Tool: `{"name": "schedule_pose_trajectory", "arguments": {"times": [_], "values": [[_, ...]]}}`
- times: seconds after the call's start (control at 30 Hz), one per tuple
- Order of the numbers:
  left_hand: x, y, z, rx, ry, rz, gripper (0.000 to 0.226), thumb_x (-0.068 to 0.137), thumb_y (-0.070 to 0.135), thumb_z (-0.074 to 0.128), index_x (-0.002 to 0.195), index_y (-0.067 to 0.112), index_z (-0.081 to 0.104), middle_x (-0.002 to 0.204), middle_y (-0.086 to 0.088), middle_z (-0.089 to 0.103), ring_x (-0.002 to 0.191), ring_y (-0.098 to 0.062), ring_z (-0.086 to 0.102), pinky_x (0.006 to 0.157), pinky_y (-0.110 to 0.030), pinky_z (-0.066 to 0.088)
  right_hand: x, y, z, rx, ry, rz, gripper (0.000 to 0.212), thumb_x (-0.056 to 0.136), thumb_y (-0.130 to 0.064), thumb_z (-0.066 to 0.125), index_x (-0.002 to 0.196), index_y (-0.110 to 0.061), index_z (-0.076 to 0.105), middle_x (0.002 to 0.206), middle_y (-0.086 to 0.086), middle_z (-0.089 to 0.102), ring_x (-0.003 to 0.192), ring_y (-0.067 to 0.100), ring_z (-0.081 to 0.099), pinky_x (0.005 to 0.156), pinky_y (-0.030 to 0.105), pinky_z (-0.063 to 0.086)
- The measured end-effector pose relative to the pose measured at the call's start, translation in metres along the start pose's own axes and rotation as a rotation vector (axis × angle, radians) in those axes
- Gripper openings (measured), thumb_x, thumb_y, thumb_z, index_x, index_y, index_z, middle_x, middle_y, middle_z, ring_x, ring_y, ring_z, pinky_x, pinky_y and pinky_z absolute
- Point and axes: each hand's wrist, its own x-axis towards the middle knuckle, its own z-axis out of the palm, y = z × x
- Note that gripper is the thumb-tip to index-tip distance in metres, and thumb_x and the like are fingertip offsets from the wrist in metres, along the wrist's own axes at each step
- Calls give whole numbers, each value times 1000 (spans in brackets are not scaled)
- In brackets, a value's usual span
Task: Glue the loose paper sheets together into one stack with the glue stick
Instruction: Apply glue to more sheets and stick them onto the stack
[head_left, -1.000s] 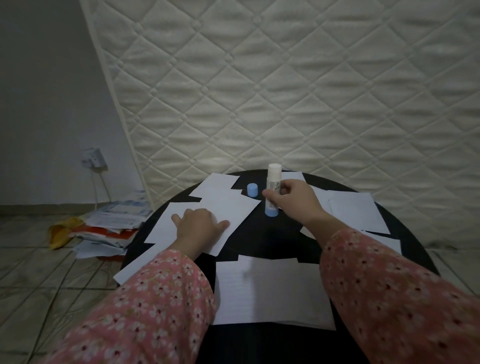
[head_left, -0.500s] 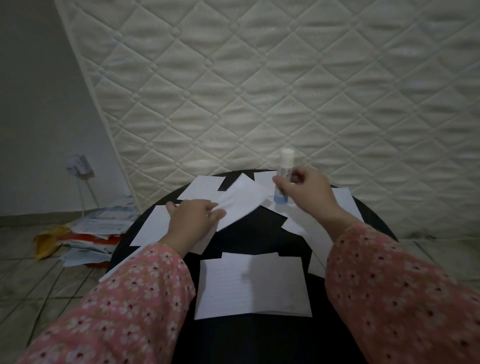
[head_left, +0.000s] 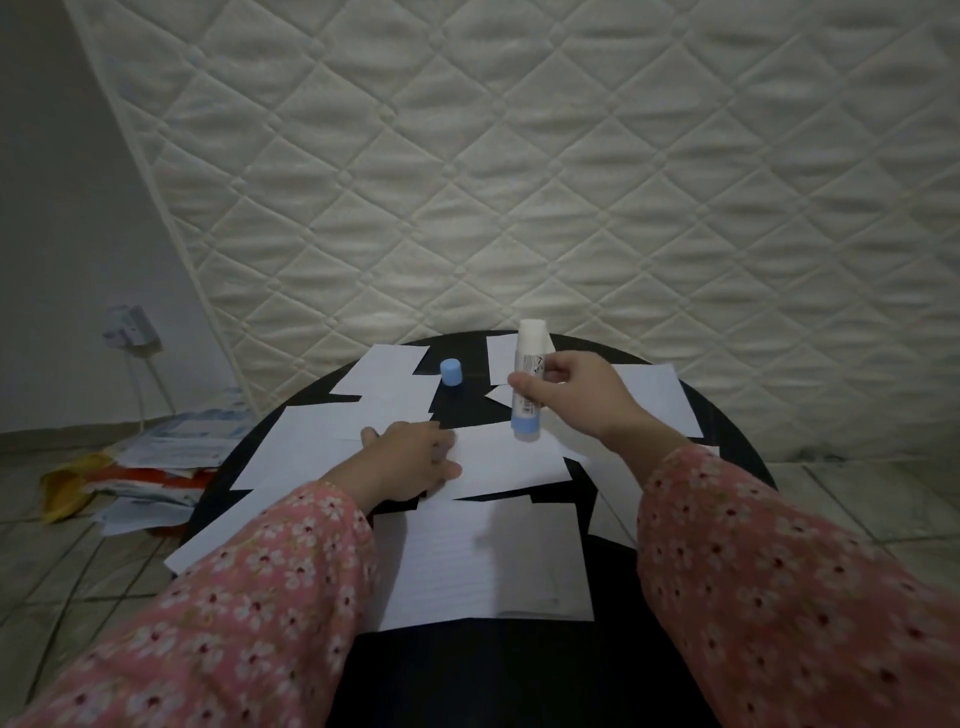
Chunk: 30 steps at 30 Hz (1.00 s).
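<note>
White loose paper sheets (head_left: 337, 441), roughly eight counted though overlaps blur the tally, are scattered over one round black table (head_left: 737, 431), with one lined sheet (head_left: 483, 566) nearest the camera. One glue stick (head_left: 527, 384) is gripped upright in the right hand (head_left: 576, 400), blue base just above a sheet, uncapped. One blue cap (head_left: 451, 372) is stood apart, and a sheet is pinned by the left hand (head_left: 410, 462), fingers loosely bent.

A quilted white mattress (head_left: 571, 182) is leaning upright behind the round black table (head_left: 737, 431). Dim light is pooling on its lower middle. A plain grey wall (head_left: 62, 234) is carrying a plugged socket (head_left: 130, 330), and papers (head_left: 150, 467) are piling on the tiled floor (head_left: 62, 561).
</note>
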Motion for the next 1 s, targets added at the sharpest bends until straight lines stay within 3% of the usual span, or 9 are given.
{"name": "schedule_pose_trajectory", "arguments": {"times": [0.07, 0.13, 0.23, 0.4, 0.63, 0.73, 0.83, 0.9, 1.0], "values": [[-5, 2, -4, -327, 171, 18, 45, 92, 52, 52, 133, 32, 53, 140, 11, 50, 128, -15, 43, 106, -37, 29, -1, -2, 3, 82, -14, 25, 35, 83, -37, 71, 109, -13, 68, 91, -5, 71, 83, 4, 66, 71, 16, 47], [-12, 6, -8, -662, 247, 111, 31, 85, 48, 65, 110, 30, 69, 103, 10, 66, 94, -5, 56, 85, -22, 42, -2, -3, 5, 144, -3, 33, 35, 84, -36, 70, 110, -13, 68, 91, -4, 71, 84, 5, 67, 73, 17, 49], [-24, 10, -7, -619, 122, 280, 24, 71, 44, 80, 92, 35, 74, 65, 13, 46, 60, -2, 42, 60, -19, 35, -3, -2, 5, 169, 26, 39, 34, 84, -36, 70, 110, -13, 68, 90, -3, 71, 84, 7, 67, 73, 17, 48], [-36, 18, 8, -310, -80, 381, 50, 68, 46, 81, 115, 39, 68, 94, 4, 55, 86, -7, 50, 80, -24, 40, -5, 10, 5, 101, 6, 90, 39, 84, -36, 70, 112, -9, 67, 93, 0, 70, 86, 10, 66, 78, 21, 48], [-50, 9, 10, -351, -139, 376, 48, 65, 44, 84, 111, 38, 70, 92, 5, 55, 83, -8, 52, 76, -23, 43, -10, 14, 1, 71, -33, 136, 37, 85, -38, 69, 109, -9, 67, 98, 1, 70, 86, 9, 65, 64, 18, 44], [-49, 8, 11, -512, -7, 348, 32, 68, 48, 80, 97, 37, 73, 80, 11, 52, 70, -5, 52, 69, -22, 45, -14, 11, 3, 88, -85, 154, 36, 86, -38, 67, 108, -10, 67, 96, 0, 70, 78, 3, 63, 56, 14, 40], [-38, 14, 8, -787, 255, 169, 30, 77, 48, 73, 96, 27, 64, 84, 10, 57, 64, -4, 49, 63, -22, 43, -19, 4, 7, 160, -140, 160, 38, 88, -42, 64, 110, -11, 67, 95, -1, 71, 80, 6, 65, 67, 22, 47], [-33, 23, 3, -988, 265, 69, 37, 81, 47, 69, 108, 24, 58, 95, 8, 64, 72, -7, 56, 66, -23, 44, -21, 0, 11, 219, -160, 167, 38, 87, -46, 62, 109, -16, 68, 95, -3, 72, 87, 8, 65, 78, 30, 47], [-27, 34, 0, -1181, 201, 80, 29, 89, 38, 64, 111, 20, 63, 91, 6, 70, 63, -5, 59, 58, -24, 40, -23, -5, 19, 288, -177, 171, 38, 85, -51, 63, 104, -19, 71, 95, -6, 72, 94, 10, 63, 75, 30, 45]]}}
